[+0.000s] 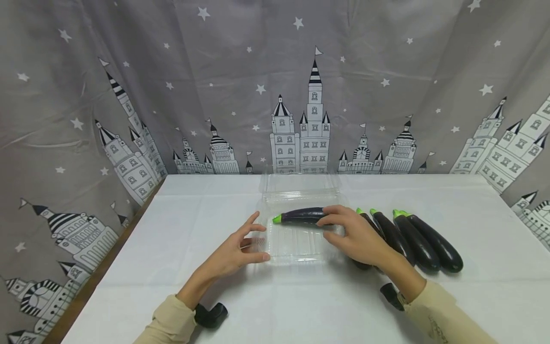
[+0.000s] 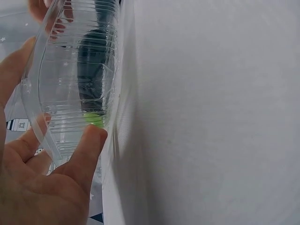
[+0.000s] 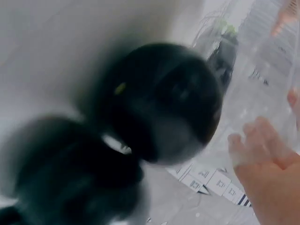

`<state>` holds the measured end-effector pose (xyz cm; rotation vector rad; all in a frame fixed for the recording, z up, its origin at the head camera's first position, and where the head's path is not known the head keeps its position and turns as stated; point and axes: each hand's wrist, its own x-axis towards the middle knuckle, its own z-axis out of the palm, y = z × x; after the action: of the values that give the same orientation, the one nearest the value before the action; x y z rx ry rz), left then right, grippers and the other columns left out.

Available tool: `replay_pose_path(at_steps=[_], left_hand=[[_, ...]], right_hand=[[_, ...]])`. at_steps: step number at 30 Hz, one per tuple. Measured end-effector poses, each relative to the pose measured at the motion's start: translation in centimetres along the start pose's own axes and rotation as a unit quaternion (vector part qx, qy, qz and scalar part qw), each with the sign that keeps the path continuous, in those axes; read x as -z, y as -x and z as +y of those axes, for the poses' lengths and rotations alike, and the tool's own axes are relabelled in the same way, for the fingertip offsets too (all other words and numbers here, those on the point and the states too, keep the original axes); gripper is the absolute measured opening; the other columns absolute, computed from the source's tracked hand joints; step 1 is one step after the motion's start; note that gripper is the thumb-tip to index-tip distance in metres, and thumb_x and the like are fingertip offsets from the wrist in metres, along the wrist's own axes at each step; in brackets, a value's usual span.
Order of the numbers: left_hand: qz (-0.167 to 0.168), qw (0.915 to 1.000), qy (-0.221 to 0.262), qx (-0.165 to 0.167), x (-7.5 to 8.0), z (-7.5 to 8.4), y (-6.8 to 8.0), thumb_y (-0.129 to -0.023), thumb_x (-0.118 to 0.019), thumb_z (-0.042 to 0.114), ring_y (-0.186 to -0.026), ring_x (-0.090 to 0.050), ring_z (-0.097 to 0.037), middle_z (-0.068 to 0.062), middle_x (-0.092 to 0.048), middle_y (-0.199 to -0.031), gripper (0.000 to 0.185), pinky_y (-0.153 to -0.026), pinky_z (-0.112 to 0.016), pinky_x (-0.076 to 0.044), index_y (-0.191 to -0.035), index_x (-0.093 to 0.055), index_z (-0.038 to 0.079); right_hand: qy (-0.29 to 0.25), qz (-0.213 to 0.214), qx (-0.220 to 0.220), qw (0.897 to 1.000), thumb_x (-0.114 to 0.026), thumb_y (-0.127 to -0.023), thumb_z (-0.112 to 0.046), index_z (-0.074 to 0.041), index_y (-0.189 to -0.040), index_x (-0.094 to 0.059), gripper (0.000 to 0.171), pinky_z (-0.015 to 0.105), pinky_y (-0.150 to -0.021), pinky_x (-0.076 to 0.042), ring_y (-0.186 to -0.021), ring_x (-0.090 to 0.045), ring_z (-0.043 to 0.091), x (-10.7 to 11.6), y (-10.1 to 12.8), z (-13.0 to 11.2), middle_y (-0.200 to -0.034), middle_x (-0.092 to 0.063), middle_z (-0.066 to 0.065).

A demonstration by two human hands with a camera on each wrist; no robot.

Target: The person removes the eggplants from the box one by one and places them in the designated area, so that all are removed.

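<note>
A clear plastic clamshell box [image 1: 296,258] lies on the table with its lid folded back. Crosswise inside it rests a dark purple eggplant [image 1: 301,215], its green stem end to the left. My left hand [image 1: 234,253] is at the box's left end, fingers and thumb spread; in the left wrist view the thumb appears to touch the plastic wall [image 2: 51,93]. Over the eggplant's right end is my right hand [image 1: 356,234], thumb apart from the fingers, hiding that end. Several more eggplants [image 1: 423,243] lie beside the right forearm, partly covered by it.
A white cloth [image 1: 172,229] covers the table. Behind it hangs a grey curtain [image 1: 240,71] printed with castles and stars. Large blurred eggplant ends [image 3: 164,103] block much of the right wrist view. Dark devices [image 1: 211,315] are by both wrists.
</note>
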<state>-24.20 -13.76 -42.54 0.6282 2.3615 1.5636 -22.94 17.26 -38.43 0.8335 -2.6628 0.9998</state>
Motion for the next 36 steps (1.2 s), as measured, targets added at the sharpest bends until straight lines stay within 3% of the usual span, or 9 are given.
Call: replay_pose_path(at_steps=[11, 19, 25, 31, 36], left_hand=[[-0.002, 0.9998, 0.015, 0.011, -0.1, 0.1, 0.1, -0.074, -0.077, 0.021, -0.12, -0.043, -0.032, 0.015, -0.008, -0.149, 0.063, -0.097, -0.043, -0.036, -0.127, -0.046, 0.006], [-0.011, 0.9996, 0.013, 0.022, -0.3, 3.0, 0.7, -0.076, -0.075, 0.015, -0.12, -0.042, -0.038, 0.003, -0.005, -0.152, 0.059, -0.098, -0.046, -0.035, -0.126, -0.046, 0.003], [-0.007, 0.9995, 0.002, 0.03, -0.3, 3.8, 0.8, -0.076, -0.075, 0.015, -0.119, -0.042, -0.038, 0.004, -0.006, -0.152, 0.058, -0.099, -0.046, -0.034, -0.125, -0.047, 0.005], [-0.005, 0.9996, 0.019, 0.021, -0.2, 3.0, 0.6, -0.075, -0.076, 0.016, -0.12, -0.041, -0.038, 0.004, -0.006, -0.152, 0.061, -0.098, -0.045, -0.035, -0.125, -0.045, 0.001], [0.001, 0.9998, 0.019, 0.009, -0.3, 1.0, 0.1, -0.074, -0.078, 0.021, -0.119, -0.043, -0.035, 0.008, -0.007, -0.151, 0.062, -0.097, -0.042, -0.037, -0.125, -0.046, 0.005]], right_hand=[[0.015, 0.01, 0.024, 1.0, -0.062, -0.083, -0.013, -0.013, -0.102, -0.067, 0.019, 0.048, -0.094, -0.036, -0.116, -0.044, 0.031, -2.4, -2.5, -0.8, -0.126, -0.05, 0.015], [0.031, 0.024, 0.016, 0.999, -0.063, -0.082, -0.013, -0.01, -0.101, -0.068, 0.02, 0.049, -0.094, -0.036, -0.117, -0.042, 0.034, -3.9, -3.1, 0.1, -0.125, -0.05, 0.016], [0.028, 0.031, 0.002, 0.999, -0.062, -0.081, -0.014, -0.01, -0.101, -0.068, 0.021, 0.05, -0.096, -0.034, -0.119, -0.04, 0.035, -4.0, -3.2, 0.5, -0.126, -0.049, 0.016], [0.038, 0.028, -0.015, 0.999, -0.061, -0.081, -0.016, -0.01, -0.1, -0.069, 0.022, 0.051, -0.098, -0.03, -0.12, -0.039, 0.037, -4.0, -3.6, 0.8, -0.127, -0.049, 0.019], [0.078, 0.02, -0.024, 0.996, -0.06, -0.08, -0.019, -0.013, -0.1, -0.07, 0.024, 0.053, -0.099, -0.026, -0.119, -0.039, 0.037, -4.3, -3.7, 0.9, -0.125, -0.05, 0.019]])
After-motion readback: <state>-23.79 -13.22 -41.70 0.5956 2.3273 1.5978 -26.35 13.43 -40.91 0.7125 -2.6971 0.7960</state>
